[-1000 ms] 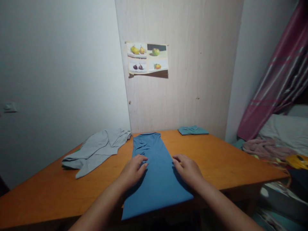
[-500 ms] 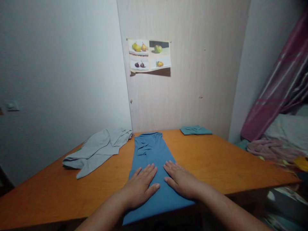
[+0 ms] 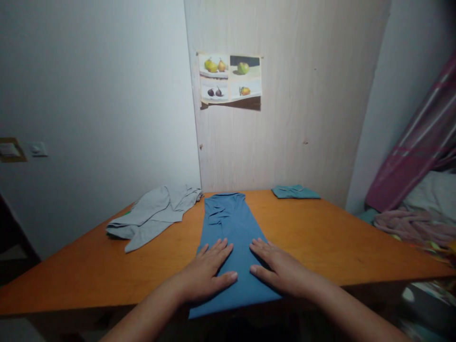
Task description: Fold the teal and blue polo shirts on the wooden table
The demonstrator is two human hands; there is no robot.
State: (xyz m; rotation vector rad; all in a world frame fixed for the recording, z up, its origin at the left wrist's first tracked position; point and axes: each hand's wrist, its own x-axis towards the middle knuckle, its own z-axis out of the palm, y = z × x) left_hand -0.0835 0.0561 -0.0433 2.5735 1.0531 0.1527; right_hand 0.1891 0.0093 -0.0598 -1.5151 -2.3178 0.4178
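- The corner of the room I look into has a plain white wall [image 3: 99,95] on the left and a pale wood-grain panel [image 3: 285,152] at the back.
- A sheet of fruit pictures [image 3: 231,78] hangs on the panel, its lower edge casting a dark shadow.
- On the white wall, a small switch [image 3: 37,149] sits just beside a yellow-edged frame [image 3: 12,149].
- The orange-brown tabletop [image 3: 302,237] stretches across in front, its far edge near the panel.
- A blue garment [image 3: 235,232] lies down the middle of it as a long strip, narrower at the far end, with small creases up there; its near end pokes past the front edge.
- The left hand [image 3: 208,275] lies over the garment's left side, palm down, fingers straight and spread, grasping nothing.
- The right hand [image 3: 280,270] lies over its right side, also palm down, fingers stretched out and loose; I cannot tell how hard either presses.
- A strip of blue shows between the two thumbs.
- To the left, a grey garment [image 3: 153,213] lies in a loose heap.
- At the back right, a teal cloth [image 3: 295,192] lies folded flat.
- Past the right end, a pink curtain [image 3: 409,147] slants down near a rumpled pink blanket [image 3: 413,225].
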